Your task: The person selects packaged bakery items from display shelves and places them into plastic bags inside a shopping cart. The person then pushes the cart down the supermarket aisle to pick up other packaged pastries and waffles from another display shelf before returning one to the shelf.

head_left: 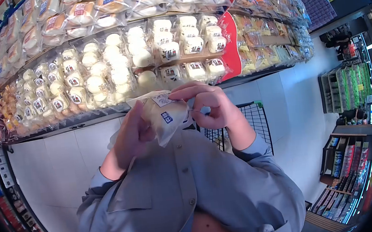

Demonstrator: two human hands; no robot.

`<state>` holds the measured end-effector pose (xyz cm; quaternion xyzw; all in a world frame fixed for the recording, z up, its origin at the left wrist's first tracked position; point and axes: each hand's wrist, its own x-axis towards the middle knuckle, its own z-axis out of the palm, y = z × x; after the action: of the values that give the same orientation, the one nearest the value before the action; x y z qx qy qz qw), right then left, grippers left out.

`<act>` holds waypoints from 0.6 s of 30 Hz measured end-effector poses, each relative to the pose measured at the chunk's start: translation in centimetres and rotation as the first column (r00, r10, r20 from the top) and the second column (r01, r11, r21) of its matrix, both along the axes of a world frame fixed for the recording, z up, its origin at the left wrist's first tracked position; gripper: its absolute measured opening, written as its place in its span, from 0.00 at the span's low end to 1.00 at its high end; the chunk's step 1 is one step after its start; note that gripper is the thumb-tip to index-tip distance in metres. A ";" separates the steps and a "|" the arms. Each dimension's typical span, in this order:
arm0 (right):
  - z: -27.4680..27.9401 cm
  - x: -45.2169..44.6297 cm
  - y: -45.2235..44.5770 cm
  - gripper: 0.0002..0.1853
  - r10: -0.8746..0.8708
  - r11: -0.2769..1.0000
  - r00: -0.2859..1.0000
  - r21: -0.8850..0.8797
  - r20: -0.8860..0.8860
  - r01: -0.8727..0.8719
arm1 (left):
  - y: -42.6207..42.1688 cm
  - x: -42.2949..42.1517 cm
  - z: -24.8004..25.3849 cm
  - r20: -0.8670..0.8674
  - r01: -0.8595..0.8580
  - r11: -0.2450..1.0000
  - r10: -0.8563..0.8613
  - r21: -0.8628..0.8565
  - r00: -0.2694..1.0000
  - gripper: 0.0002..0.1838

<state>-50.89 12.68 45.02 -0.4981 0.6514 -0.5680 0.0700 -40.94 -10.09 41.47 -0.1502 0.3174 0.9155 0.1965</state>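
Observation:
A clear-wrapped, pale bread bun with a blue label and a white printed label is held up in front of my chest. My left hand grips the left side of the wrapper, thumb uppermost. On the other side, my right hand pinches the wrapper's right end between thumb and fingers. Just beyond my hands, rows of wrapped white buns fill the lower display shelf. The bun's underside is out of sight.
A black wire shopping cart stands close by my right arm. Larger packaged breads line the shelf above. Pale floor tiles run along the right, toward a green-sided rack and low product shelves.

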 end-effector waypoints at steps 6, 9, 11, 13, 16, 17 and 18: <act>-1.2 3.0 3.4 0.05 -0.247 0.949 0.787 -0.022 0.565 0.314 | 3.2 -0.2 0.0 -0.135 -0.014 0.988 -0.007 -0.154 0.991 0.26; -3.9 3.8 6.0 0.16 -0.010 0.939 0.645 -0.214 0.764 0.269 | 5.8 -0.4 1.8 -0.175 -0.042 0.973 0.001 -0.229 0.985 0.25; -4.1 5.4 7.0 0.24 0.041 0.891 0.421 -0.224 0.906 0.395 | 8.1 -0.3 1.9 -0.167 -0.072 0.954 0.023 -0.291 0.986 0.25; -3.6 5.7 8.2 0.24 0.052 0.875 0.346 -0.210 0.937 0.436 | 9.7 0.2 0.0 -0.228 -0.038 0.942 -0.042 -0.333 0.973 0.26; -3.8 6.0 10.5 0.25 0.073 0.849 0.299 -0.217 0.951 0.483 | 12.1 0.6 -0.6 -0.291 -0.003 0.914 -0.126 -0.405 0.948 0.28; -4.3 6.1 11.2 0.26 0.061 0.832 0.291 -0.210 0.955 0.514 | 12.8 0.4 -0.5 -0.301 -0.014 0.900 -0.131 -0.435 0.945 0.28; -4.6 6.2 11.8 0.27 0.049 0.816 0.284 -0.203 0.958 0.542 | 13.9 0.3 0.1 -0.299 0.008 0.896 -0.156 -0.443 0.941 0.28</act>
<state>-44.65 24.52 40.37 0.0367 0.3892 -0.8965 0.2084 -40.62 3.86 41.58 -0.0227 0.5483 0.8239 0.1415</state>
